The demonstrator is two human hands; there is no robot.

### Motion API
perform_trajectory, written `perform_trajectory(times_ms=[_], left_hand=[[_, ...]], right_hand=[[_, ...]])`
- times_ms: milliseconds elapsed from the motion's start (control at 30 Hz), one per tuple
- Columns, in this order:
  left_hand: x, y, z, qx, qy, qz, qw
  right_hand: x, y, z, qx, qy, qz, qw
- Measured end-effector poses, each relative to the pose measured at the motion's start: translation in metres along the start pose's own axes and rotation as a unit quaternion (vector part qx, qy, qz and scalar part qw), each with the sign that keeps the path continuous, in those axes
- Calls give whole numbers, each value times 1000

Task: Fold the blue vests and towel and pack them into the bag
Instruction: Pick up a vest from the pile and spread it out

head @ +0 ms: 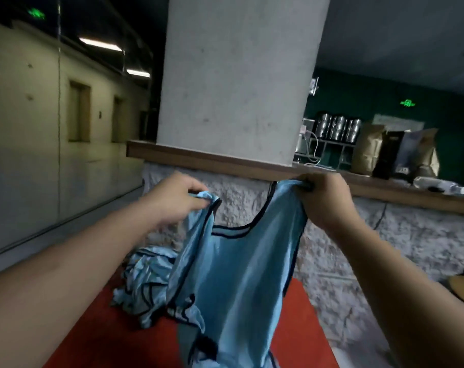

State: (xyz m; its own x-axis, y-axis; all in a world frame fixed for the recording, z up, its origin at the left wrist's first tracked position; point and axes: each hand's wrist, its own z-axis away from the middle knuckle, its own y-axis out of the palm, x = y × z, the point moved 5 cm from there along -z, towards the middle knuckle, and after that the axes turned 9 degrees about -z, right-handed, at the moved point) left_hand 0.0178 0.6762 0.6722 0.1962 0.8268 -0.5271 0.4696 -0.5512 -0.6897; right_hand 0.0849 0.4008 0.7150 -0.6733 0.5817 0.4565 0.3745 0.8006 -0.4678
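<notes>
A light blue vest [236, 274] with dark trim hangs in front of me, held up by its two shoulder straps. My left hand [176, 199] pinches the left strap, which is bunched. My right hand [323, 197] grips the right strap a little higher. The vest's lower part drapes down over a red surface [294, 328]. Behind it on the left, a crumpled heap of more blue vests [143, 277] lies on the same red surface. I see no towel, and no bag that I can tell apart as the packing bag.
A thick white pillar [239, 83] rises straight ahead, ringed by a wooden ledge [252, 166] over a rough stone base. Paper bags [371, 150] and a plastic bottle [438, 185] stand on the ledge at the right. A corridor runs off to the left.
</notes>
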Motion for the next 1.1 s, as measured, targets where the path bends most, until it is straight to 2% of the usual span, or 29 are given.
perform_trajectory(times_ms=[133,267,400,533,600,800,967,1067,1100], left_hand=[[-38,-52,4,-19,21,-1,1000],[-40,-72,13,-21,12,-74,997],[-29,-75,23,59,43,-128,989],[-34,-73,39,142,19,-163,976],[-37,-73,46,156,15,-153,976],[-59,-74,52,132,10,-101,986],[-57,-69,41,75,40,-195,977],[-45,-75,31,40,-11,-143,989],[-40,-78,28,38,-41,-142,988]], right_hand=[[26,-54,-9,-39,12,-48,998],[30,-81,-2,-49,49,-69,995],[33,-91,7,-40,64,-77,994],[37,-97,15,-30,69,-75,994],[39,-102,18,-29,74,-80,994],[34,-117,21,-27,91,-101,990],[27,-123,21,-19,102,-90,991],[17,-134,20,-66,110,-105,986],[17,-135,19,-53,111,-96,988]])
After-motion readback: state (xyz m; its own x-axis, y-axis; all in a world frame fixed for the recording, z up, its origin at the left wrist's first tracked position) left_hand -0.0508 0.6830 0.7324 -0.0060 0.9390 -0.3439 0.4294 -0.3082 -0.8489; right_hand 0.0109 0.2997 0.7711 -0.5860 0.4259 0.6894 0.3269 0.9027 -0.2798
